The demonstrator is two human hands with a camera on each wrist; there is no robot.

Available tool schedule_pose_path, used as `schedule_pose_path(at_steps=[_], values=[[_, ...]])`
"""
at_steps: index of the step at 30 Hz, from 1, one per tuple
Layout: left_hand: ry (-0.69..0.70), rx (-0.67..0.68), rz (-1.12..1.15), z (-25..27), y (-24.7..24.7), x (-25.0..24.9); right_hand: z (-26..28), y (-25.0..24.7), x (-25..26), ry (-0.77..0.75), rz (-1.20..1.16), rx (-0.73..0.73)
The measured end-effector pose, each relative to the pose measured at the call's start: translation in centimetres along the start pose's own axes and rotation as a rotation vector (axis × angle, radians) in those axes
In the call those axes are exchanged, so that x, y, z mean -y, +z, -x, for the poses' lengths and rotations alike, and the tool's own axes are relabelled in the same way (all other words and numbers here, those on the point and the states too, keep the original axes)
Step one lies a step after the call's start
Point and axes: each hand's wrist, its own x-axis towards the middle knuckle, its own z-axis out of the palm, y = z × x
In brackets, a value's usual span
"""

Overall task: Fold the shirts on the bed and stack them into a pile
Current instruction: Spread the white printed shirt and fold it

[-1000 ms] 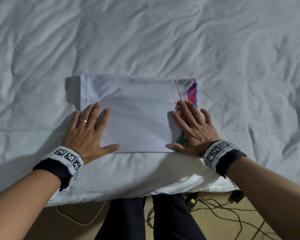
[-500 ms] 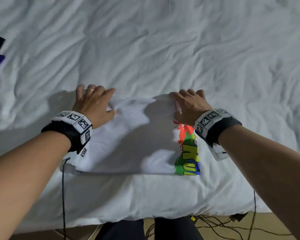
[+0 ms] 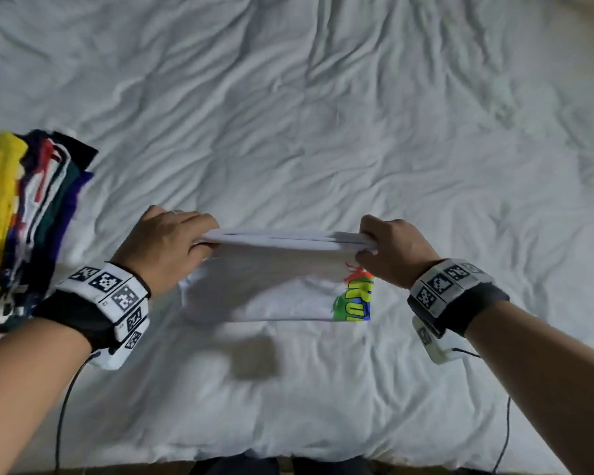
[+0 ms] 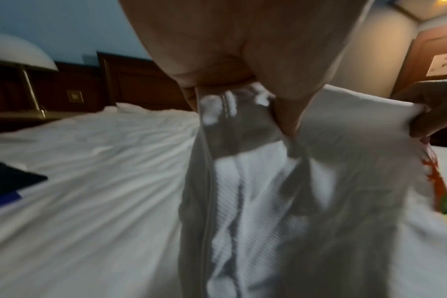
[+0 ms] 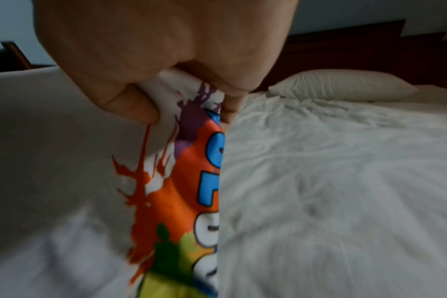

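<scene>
Shirt [image 3: 275,279] pinched between both hands

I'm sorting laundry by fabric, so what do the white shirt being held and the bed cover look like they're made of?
White shirt: seems a soft, matte knit, likely cotton; it drapes limply and shows a fine ribbed weave, with a solid-coloured, probably printed graphic. Bed cover: matte white woven cloth, perhaps cotton, with crisp wrinkles.

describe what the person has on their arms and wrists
Both forearms are bare, with no sleeves. Each wrist carries a black strap and a white band printed with square black-and-white markers: left wrist band, right wrist band. A thin black cable hangs from each.
</scene>
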Motion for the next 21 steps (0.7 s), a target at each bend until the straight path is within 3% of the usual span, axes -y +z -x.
schedule_pose_path(at_steps=[4, 10, 13, 16, 21], values=[[0.036, -0.140, -0.059, 2.6, -3.4, -1.8, 2.3, -2.3, 1.5, -0.210, 0.002, -0.179], [0.164, -0.151, -0.204, 10.6, 0.5, -3.0, 7.5, 2.6, 1.0, -0.423, 0.199, -0.140], [0.209, -0.038, -0.252, 15.8, 4.7, -3.9, 11.5, 7.5, 0.3, -0.495, 0.249, -0.021], [0.213, 0.174, -0.269, 21.0, 8.5, -5.0, 15.7, 12.0, 0.3, -0.592, 0.234, 0.123], [0.021, 0.286, -0.216, 25.1, 10.6, -6.4, 18.3, 14.2, 1.0, -0.537, 0.131, 0.230]])
